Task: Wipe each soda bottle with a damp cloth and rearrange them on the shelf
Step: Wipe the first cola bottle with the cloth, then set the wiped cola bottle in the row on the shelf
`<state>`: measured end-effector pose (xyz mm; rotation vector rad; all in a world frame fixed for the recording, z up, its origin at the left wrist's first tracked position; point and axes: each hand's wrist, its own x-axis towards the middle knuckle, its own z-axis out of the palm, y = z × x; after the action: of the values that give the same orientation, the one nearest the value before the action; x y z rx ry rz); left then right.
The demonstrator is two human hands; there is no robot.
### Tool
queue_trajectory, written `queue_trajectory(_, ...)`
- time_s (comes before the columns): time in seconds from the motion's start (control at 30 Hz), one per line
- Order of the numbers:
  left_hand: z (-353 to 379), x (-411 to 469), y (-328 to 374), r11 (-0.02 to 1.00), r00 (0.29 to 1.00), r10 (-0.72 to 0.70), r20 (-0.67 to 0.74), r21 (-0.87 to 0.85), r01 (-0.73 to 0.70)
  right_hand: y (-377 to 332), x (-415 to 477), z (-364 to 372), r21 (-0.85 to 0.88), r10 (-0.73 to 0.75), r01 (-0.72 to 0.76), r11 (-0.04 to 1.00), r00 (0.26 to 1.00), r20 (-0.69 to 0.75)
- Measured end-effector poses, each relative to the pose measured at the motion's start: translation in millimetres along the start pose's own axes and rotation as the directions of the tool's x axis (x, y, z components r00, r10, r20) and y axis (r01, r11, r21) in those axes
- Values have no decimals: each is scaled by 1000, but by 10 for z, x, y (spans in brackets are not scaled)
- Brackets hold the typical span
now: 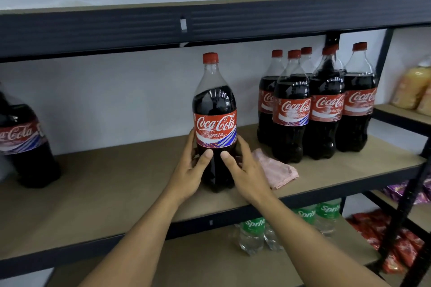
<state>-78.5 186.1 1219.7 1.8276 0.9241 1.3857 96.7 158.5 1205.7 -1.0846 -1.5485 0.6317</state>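
Note:
A large cola bottle [215,109] with a red cap and red label stands upright on the middle of the brown shelf board [112,193]. My left hand [190,175] and my right hand [245,175] grip its lower body from both sides, thumbs on the front. A pink cloth [275,171] lies crumpled on the shelf just right of my right hand. Several more cola bottles [321,105] stand grouped at the right end. One cola bottle [25,144] stands alone at the far left.
A dark metal shelf beam [210,28] runs overhead. Green-labelled clear soda bottles [254,233] stand on the shelf below. Snack bags [410,86] fill the neighbouring rack at right, behind a dark upright post [405,212].

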Motion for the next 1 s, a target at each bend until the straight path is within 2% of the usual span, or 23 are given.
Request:
queue_trajectory(0.4,-1209,-576,-35,990,970,-117,-213,56,132,-419,55,1210,14,-50,48,999,982,182)
queue_trajectory(0.63,-1989,-900,-24,969,933,-210,-293,66,239,-603,70,2089,143,-70,30,989,955,289)
queue_trajectory(1.0,-3263,-1405,-53,942,851,-255,-458,82,326,-920,26,3513,248,-176,60,967,860,479)
